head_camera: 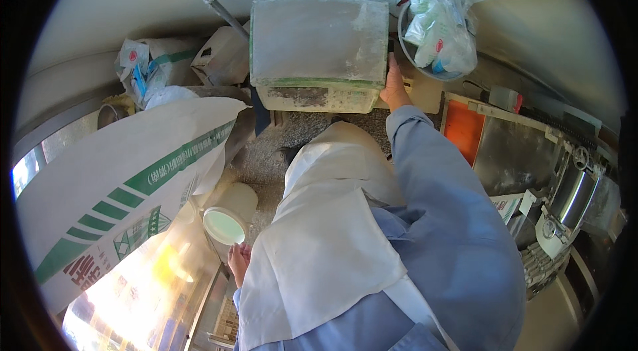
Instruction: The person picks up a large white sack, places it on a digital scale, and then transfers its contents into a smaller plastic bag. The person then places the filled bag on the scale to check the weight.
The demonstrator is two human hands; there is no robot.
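Observation:
A flour-dusted electronic scale point(319, 42) stands before me, with a flat metal platform and a worn keypad panel point(349, 96) along its near side. My right hand point(395, 84) reaches to the scale's right side. Its fingertips lie against that side, partly hidden, so I cannot tell whether they grip. My left hand point(240, 259) hangs low beside my white apron point(334, 251), fingers curled and partly covered by the apron. Just beyond it is a white plastic bucket point(239, 201) with a pale green inside. Whether these fingers touch its rim is unclear.
A large printed white sack point(134, 161) bulges at my left. Behind it are a cardboard box point(222, 54) and a metal pipe point(227, 15). Plastic bags point(443, 37) fill a grey bucket point(409, 49) at back right. A roller machine point(573, 196) stands on my right.

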